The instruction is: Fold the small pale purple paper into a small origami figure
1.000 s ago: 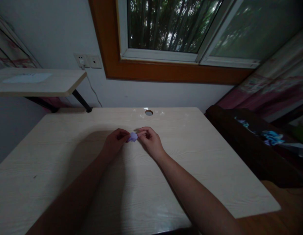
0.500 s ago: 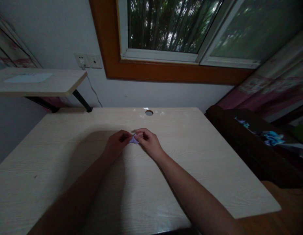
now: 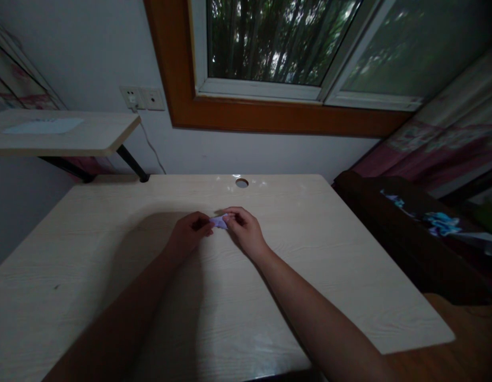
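A small folded piece of pale purple paper point(image 3: 219, 221) is pinched between both my hands over the middle of a light wooden table point(image 3: 317, 254). My left hand point(image 3: 189, 233) holds its left side with curled fingers. My right hand point(image 3: 244, 230) grips its right side with fingertips pressed together. Most of the paper is hidden by my fingers. Both forearms reach in from the bottom of the view.
A round cable hole point(image 3: 242, 183) lies in the table near its far edge. A smaller side table point(image 3: 90, 135) stands at the left under wall sockets point(image 3: 142, 98). A dark bed frame point(image 3: 405, 233) runs along the right. A window point(image 3: 278, 42) is above.
The paper looks flatter and narrower between my fingers than a second ago. Both hands stay in the same spot, with only small finger movements.
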`<state>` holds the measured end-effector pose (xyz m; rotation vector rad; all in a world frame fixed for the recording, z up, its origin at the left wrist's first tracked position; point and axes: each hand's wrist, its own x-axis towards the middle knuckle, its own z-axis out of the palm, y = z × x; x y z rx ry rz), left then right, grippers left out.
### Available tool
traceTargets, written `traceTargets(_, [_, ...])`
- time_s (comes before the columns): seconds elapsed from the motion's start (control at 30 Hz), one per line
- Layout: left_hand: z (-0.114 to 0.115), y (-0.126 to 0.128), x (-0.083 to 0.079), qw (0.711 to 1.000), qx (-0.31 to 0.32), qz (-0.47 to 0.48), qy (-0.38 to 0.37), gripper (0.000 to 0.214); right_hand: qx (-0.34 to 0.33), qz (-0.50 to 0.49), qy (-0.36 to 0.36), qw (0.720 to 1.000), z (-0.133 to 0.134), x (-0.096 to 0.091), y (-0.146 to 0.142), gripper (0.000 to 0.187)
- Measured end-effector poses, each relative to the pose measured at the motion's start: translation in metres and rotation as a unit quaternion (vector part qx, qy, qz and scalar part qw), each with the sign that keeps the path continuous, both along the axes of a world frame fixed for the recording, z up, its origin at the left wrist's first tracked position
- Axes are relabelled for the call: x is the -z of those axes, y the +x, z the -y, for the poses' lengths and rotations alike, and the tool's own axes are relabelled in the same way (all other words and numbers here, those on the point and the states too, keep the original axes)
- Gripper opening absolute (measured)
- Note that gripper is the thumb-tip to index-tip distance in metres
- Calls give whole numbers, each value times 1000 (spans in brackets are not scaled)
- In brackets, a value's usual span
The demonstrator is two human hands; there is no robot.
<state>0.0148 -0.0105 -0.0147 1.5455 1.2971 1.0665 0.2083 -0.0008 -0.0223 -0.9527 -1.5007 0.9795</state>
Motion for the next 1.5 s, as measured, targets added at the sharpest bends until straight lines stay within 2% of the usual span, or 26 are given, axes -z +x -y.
traceTargets(0.2, [1, 0, 0, 1000, -7, 18, 1, 18, -24, 91, 66, 993, 3, -8, 1, 17])
traceTargets(0.37, [3, 1, -2, 1000, -9, 5, 3, 16, -39, 91, 73, 992, 3, -10, 0, 14])
traceTargets(0.63, [3, -3, 2, 998, 14, -39, 56, 16, -30, 92, 85, 992, 2, -7, 0, 9])
traceTargets(0.8, [3, -1, -2, 995, 17, -41, 92, 15, -24, 91, 90, 992, 2, -6, -1, 9])
traceTargets(0.97, [3, 0, -4, 992, 8, -60, 110, 14, -46, 97, 98, 989, 3, -5, -1, 9])
traceTargets(1.3, [4, -3, -3, 991, 3, -74, 112, 19, -38, 120, 92, 988, 4, -7, -1, 8])
traceTargets(1.5, [3, -3, -3, 990, -11, -74, 115, 17, -19, 112, 51, 992, 4, -5, -1, 9])
